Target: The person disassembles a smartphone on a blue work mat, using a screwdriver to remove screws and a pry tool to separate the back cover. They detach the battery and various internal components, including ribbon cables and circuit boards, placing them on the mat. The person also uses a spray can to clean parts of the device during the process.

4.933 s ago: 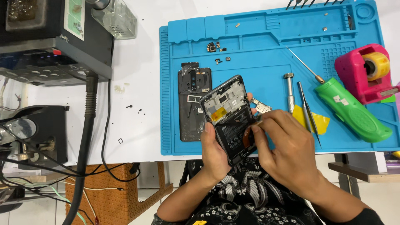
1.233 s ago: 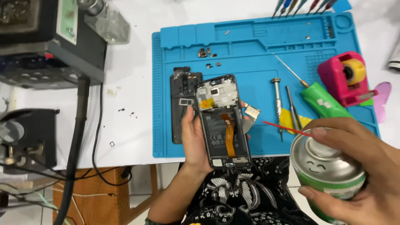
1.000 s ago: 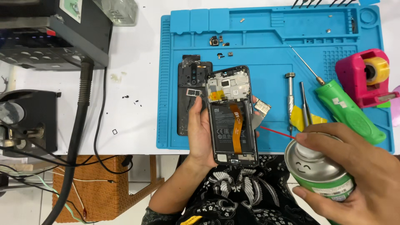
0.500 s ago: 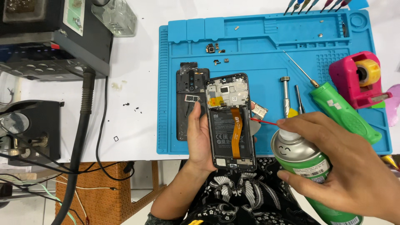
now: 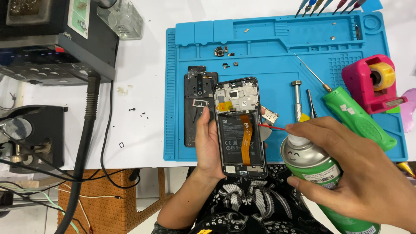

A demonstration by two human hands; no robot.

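My left hand (image 5: 207, 141) holds an opened smartphone (image 5: 239, 128) upright over the front edge of the blue work mat (image 5: 277, 52). The phone's back is off, showing a black battery, an orange flex cable and a board with a yellow patch. My right hand (image 5: 359, 173) grips a green spray can (image 5: 323, 173) with a silver top. The can's thin red straw (image 5: 272, 127) reaches to the phone's right edge, beside the battery.
A black back cover (image 5: 197, 97) lies on the mat left of the phone. Small parts and screws (image 5: 223, 54), metal tools (image 5: 297, 99), a green-handled screwdriver (image 5: 357, 117) and a pink tape dispenser (image 5: 375, 82) lie on the mat. Black station boxes (image 5: 52, 47) and cables (image 5: 82, 143) fill the left.
My right hand left the phone, picked up the spray can and brought it leftward. The red straw now touches the phone's right edge. The left hand has turned the phone upright.
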